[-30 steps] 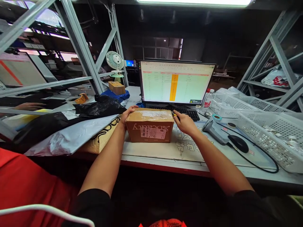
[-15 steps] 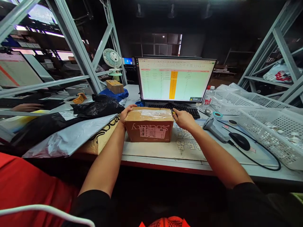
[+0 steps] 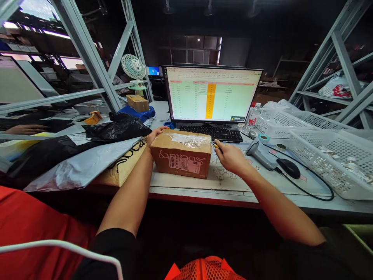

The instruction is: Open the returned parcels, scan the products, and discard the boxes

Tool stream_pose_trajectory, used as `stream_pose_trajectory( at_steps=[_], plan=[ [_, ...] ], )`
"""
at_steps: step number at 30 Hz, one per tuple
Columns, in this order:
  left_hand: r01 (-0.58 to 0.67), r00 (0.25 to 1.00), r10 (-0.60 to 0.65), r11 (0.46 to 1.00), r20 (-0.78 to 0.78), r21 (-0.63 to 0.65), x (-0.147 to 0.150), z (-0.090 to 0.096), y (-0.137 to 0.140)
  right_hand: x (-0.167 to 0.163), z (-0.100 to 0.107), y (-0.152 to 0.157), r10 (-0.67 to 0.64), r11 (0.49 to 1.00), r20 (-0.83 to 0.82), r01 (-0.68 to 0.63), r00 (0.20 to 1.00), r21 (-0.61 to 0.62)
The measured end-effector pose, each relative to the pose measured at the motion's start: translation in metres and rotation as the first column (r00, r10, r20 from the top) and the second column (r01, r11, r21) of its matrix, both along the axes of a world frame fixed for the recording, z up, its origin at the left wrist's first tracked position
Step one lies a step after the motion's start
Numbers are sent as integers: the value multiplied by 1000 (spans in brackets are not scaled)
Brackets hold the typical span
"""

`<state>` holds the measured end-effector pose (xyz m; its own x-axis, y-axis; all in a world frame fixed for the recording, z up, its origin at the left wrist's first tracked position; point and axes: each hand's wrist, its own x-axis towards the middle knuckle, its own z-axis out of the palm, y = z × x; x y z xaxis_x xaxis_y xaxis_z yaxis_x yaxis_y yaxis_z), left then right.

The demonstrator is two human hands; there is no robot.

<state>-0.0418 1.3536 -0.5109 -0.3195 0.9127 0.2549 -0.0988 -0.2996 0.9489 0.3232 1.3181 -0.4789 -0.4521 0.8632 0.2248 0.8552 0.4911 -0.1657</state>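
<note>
A brown cardboard box (image 3: 181,155) with clear tape over its top and a shipping label on its front stands on the desk, turned slightly. My left hand (image 3: 154,135) grips its left side near the far top corner; some of the fingers are hidden behind it. Just off the box's right end, my right hand (image 3: 229,153) is closed around a small yellow-handled utility knife (image 3: 216,146). Most of the knife is hidden in the fingers. Beneath the box lies a flat sheet of cardboard (image 3: 171,183) with drawings on it.
Behind the box are a keyboard (image 3: 224,134) and a monitor (image 3: 186,97). At right lie a barcode scanner (image 3: 260,155), a mouse (image 3: 288,168) and white baskets (image 3: 314,163). Bagged parcels (image 3: 78,161) crowd the left, where another person's hand (image 3: 27,129) rests.
The box has turned slightly, its right end coming nearer to me. My right hand has drawn away from that end with the knife. My left hand stays on the box.
</note>
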Motion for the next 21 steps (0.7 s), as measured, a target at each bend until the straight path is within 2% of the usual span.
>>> stream_pose_trajectory(
  at_steps=[6, 11, 15, 18, 21],
  plan=[
    [24, 996, -18, 998, 88, -66, 12, 6, -12, 2, -11, -23, -36, 998, -105, 30, 994, -53],
    [62, 986, -42, 991, 161, -116, 11, 3, -21, 7, -23, -15, 34, 980, -270, -85, 962, -181],
    [89, 979, -70, 991, 190, -95, 11, -5, -25, 17, -28, -9, 91, 948, -309, -178, 947, -265],
    [88, 979, -68, 991, 192, -98, 10, -12, -24, 20, -32, -5, 136, 943, -323, -223, 937, -249],
    [61, 985, -47, 995, 164, -82, 7, -14, -18, 18, -33, -1, 174, 960, -317, -232, 932, -155]
  ],
)
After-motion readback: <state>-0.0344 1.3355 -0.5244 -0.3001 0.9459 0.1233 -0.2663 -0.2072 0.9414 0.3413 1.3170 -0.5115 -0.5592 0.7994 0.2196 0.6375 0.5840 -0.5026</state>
